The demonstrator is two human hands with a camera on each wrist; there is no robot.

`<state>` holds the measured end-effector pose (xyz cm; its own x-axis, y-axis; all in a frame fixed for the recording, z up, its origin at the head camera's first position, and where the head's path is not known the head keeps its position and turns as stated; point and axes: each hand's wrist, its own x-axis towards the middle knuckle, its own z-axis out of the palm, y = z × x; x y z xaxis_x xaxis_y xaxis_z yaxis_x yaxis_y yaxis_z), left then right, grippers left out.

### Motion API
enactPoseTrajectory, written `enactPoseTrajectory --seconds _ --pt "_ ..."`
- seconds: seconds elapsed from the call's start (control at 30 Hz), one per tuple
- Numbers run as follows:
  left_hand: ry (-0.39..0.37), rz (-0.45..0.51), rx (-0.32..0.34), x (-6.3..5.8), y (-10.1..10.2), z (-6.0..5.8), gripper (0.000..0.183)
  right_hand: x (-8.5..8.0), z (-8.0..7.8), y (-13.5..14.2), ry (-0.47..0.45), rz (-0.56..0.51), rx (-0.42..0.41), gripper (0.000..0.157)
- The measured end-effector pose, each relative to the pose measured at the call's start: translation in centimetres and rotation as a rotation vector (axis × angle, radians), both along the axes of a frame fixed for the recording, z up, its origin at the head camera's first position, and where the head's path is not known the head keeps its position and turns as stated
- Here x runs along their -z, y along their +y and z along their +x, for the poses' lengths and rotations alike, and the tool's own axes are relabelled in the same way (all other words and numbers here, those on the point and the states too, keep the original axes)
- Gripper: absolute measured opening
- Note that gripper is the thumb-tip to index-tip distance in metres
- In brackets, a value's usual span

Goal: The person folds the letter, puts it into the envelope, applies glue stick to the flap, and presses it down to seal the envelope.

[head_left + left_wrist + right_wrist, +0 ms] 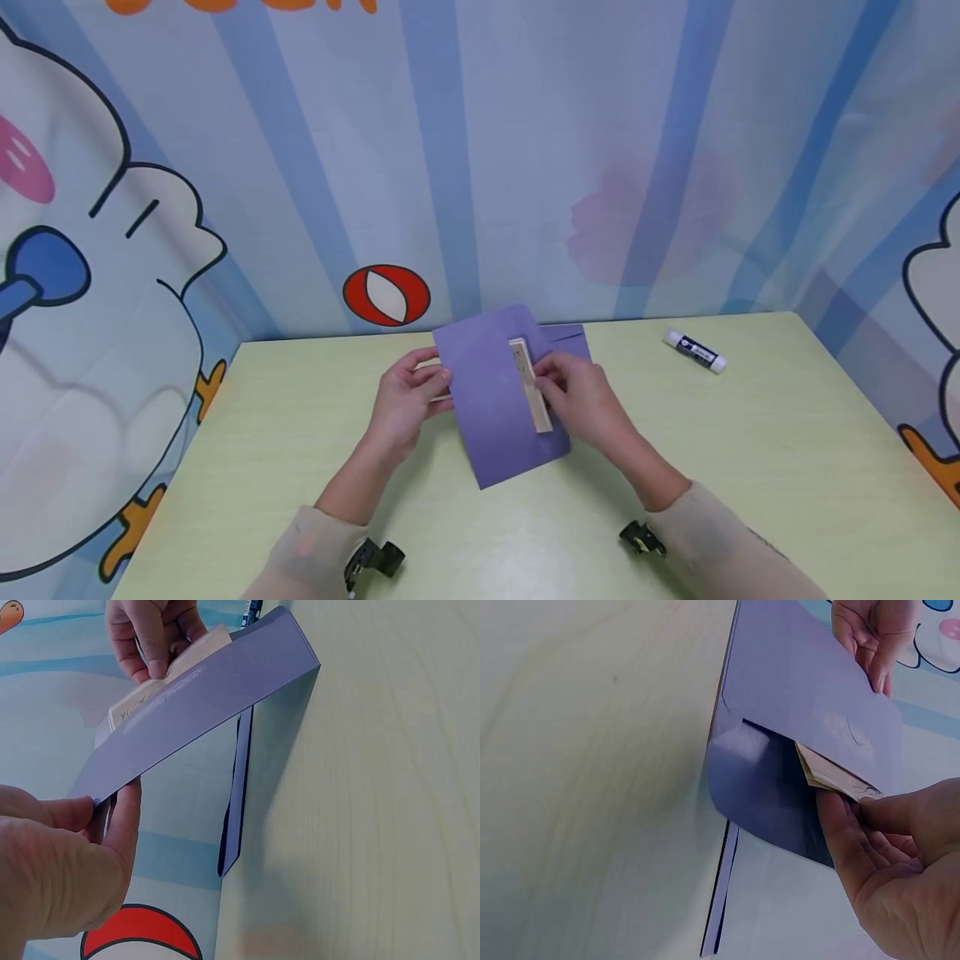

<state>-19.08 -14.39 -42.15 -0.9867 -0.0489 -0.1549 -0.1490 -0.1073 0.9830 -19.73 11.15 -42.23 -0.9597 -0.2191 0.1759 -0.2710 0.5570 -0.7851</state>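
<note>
A purple envelope (483, 400) is held up above the table, tilted, with its opening to the right. My left hand (405, 396) pinches its left edge between thumb and fingers. With thumb and fingertips, my right hand (585, 396) pinches a cream-coloured piece, apparently folded paper or card (531, 385), with faint printing. That piece sits partly inside the envelope's opening; in the right wrist view its layered edge (838, 774) sticks out above the rounded flap (769, 791). How far it reaches inside is hidden.
Behind the held envelope, another purple envelope (572, 340) lies at the table's back edge. A glue stick (695, 350) lies at the back right of the pale table (750, 467). A printed cloth backdrop (525, 167) rises directly behind the table.
</note>
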Motion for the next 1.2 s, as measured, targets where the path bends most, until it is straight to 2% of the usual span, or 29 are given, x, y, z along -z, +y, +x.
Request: enactPoseTrajectory --seconds 0.2,0.37,0.7,0.9,1.03,1.2 --pt "0.004 -0.009 0.031 0.4 0.3 0.2 0.038 0.3 0.1 -0.1 -0.022 -0.008 0.035 0.005" --pt "0.002 -0.034 0.128 0.9 0.4 0.5 0.045 -0.1 0.0 0.1 -0.039 -0.062 0.073 0.008" --pt "0.044 0.008 0.227 0.5 0.3 0.7 0.049 -0.2 -0.5 0.9 -0.178 -0.257 -0.048 0.012" --pt "0.041 0.016 0.244 0.3 0.4 0.7 0.05 -0.2 -0.7 1.4 -0.281 -0.342 -0.09 0.017" --pt "0.047 0.007 0.244 0.3 0.5 0.7 0.051 -0.2 -0.8 1.5 -0.286 -0.365 -0.101 0.018" --pt "0.044 -0.001 0.215 0.6 0.6 0.5 0.046 -0.2 -0.8 1.4 -0.263 -0.343 -0.105 0.018"
